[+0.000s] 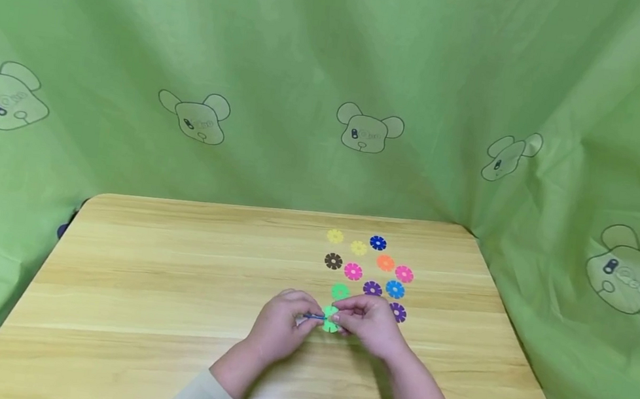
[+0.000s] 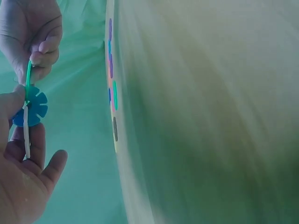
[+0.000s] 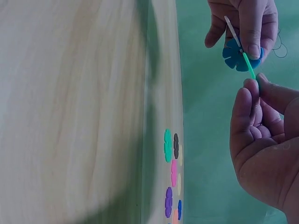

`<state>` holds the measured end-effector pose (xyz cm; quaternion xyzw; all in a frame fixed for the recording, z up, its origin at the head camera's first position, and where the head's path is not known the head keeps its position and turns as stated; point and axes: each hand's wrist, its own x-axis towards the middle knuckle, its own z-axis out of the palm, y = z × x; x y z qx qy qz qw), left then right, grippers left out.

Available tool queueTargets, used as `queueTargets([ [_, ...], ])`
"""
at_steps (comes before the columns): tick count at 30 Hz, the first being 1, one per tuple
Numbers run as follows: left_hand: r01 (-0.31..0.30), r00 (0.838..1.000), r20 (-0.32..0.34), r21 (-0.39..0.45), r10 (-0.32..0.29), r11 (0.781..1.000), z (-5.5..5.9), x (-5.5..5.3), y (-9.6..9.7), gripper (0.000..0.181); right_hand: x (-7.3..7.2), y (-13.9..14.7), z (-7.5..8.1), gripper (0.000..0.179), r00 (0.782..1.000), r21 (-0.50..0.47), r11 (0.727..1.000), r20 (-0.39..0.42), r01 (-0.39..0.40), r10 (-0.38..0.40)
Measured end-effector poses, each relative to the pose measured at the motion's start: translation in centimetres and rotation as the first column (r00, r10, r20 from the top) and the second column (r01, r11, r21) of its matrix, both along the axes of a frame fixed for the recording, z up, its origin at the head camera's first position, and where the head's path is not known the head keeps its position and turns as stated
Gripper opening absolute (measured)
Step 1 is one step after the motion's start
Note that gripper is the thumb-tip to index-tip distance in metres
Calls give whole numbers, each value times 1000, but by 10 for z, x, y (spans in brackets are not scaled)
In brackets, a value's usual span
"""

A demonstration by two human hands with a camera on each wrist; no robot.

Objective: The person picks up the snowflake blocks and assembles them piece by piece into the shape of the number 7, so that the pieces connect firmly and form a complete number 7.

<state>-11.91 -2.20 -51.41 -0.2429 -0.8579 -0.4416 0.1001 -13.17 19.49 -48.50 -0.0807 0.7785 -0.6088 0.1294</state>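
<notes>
Above the table, my left hand (image 1: 279, 326) holds a blue notched plastic disc (image 3: 231, 52) between thumb and fingers. A white disc (image 2: 26, 135), seen edge-on in the left wrist view, stands crosswise to the blue one. My right hand (image 1: 373, 327) pinches a bright green notched disc (image 1: 329, 326) by its edge between thumb and forefinger. In the right wrist view the green disc's far edge meets the blue disc near its centre, at an angle to it. The fingers hide part of the blue disc.
More notched discs lie flat beyond the hands on the wooden table (image 1: 140, 265): a green disc (image 1: 335, 294), a brown disc (image 1: 327, 263), an orange disc (image 1: 382, 259), plus pink, purple, blue and yellow ones. Green curtains (image 1: 290, 45) with bear-head drawings hang behind and at both sides.
</notes>
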Motion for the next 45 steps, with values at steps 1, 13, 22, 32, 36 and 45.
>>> queueTargets([
  [1,-5,1000,-4,0,5,1000,0,0,0,5,0,-1,0,25,1000,1,1000,1,4,-4],
  [13,-47,997,68,64,42,997,-4,0,-3,5,-5,20,-4,19,957,259,937,-231,235,-176],
  [22,-66,992,110,55,60,996,-4,0,-3,7,-13,47,-10,30,904,450,812,-374,371,-206],
  [32,-61,993,103,54,56,997,-4,0,-4,5,-21,74,-28,56,929,605,712,-304,358,-209],
  [36,-58,993,110,62,51,996,-5,0,-4,7,-23,80,-34,64,946,662,676,-244,323,-214],
  [45,-55,995,84,66,49,996,-5,0,-4,8,-26,87,-38,62,975,770,601,-135,215,-176],
])
